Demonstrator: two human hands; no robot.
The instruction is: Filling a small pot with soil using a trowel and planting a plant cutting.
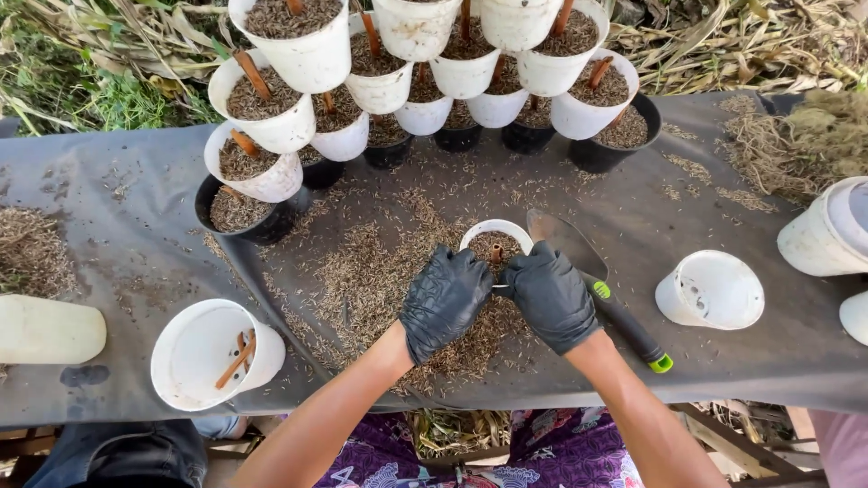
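Both gloved hands, left hand (445, 303) and right hand (551, 296), close around a husk-filled white pot (495, 242) mid-bench; filled pots (298, 36) stacked along the far edge, an empty cup (712, 289) right.

Stacked at twelve o'clock: white pots (298, 41) and black pots (249, 212), filled with husks, brown cuttings (253, 75) poking out. At seven o'clock, tipped on its side, a white cup holding brown sticks (212, 352). At nine o'clock, a pale jug (45, 332) lying flat. At three o'clock, an overturned white cup (712, 289), another white pot (827, 230) beyond. Underneath all, dark sheeting (136, 262) strewn with loose husks (362, 280). Dry stalks (723, 41) behind.
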